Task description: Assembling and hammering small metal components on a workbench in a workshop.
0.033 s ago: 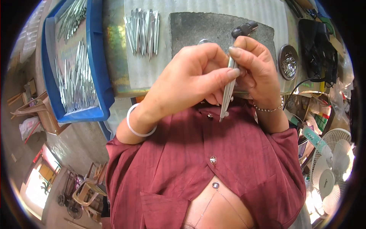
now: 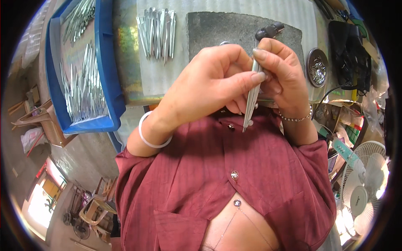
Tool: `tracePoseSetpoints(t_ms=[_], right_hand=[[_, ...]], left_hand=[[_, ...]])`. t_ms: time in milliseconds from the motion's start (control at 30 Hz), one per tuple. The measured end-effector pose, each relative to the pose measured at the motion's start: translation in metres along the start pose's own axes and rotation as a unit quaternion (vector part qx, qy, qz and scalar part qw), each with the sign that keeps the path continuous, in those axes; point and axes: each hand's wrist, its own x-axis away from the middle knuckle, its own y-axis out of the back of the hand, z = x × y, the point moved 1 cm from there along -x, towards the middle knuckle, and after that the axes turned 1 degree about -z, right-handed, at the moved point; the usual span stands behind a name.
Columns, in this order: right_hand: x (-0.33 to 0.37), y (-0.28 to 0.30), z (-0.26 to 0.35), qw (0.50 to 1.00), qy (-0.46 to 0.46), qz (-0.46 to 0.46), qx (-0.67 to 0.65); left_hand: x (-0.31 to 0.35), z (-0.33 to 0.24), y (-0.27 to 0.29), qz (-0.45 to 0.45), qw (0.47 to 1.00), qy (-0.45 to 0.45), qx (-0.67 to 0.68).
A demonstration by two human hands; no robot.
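In front of my chest, both hands are on a slim silver two-legged metal piece (image 2: 251, 106). It tapers to a point at its lower end, and a small round knob sticks out near the tip. My left hand (image 2: 205, 85) pinches its upper part, thumb across the front. At its top end, the thumb and curled fingers of my right hand (image 2: 287, 75) are closed on it. My fingers hide most of the upper end.
Behind my hands lies a dark grey slab (image 2: 222, 27) with a black-handled tool (image 2: 269, 31) on it. Several flat metal strips (image 2: 157, 35) lie to its left. Farther left, a blue tray (image 2: 109, 79) holds more. On the right stands a round dish (image 2: 310, 69) of small metal parts.
Both hands and the metal piece have shifted very slightly to the right. The grip looks the same.
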Motion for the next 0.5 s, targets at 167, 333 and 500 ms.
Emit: tracePoseSetpoints(t_ms=[167, 333, 500], right_hand=[[-0.001, 0.000, -0.002, 1.000, -0.010, -0.005, -0.021], [0.005, -0.002, -0.003, 0.999, 0.034, -0.018, -0.023], [0.011, -0.008, -0.002, 0.997, 0.059, -0.044, -0.022]], left_hand=[[-0.002, -0.008, -0.001, 0.002, 0.999, 0.032, 0.014], [-0.003, -0.013, -0.002, 0.013, 0.998, 0.053, -0.009], [-0.006, -0.020, 0.000, 0.042, 0.997, 0.049, -0.036]])
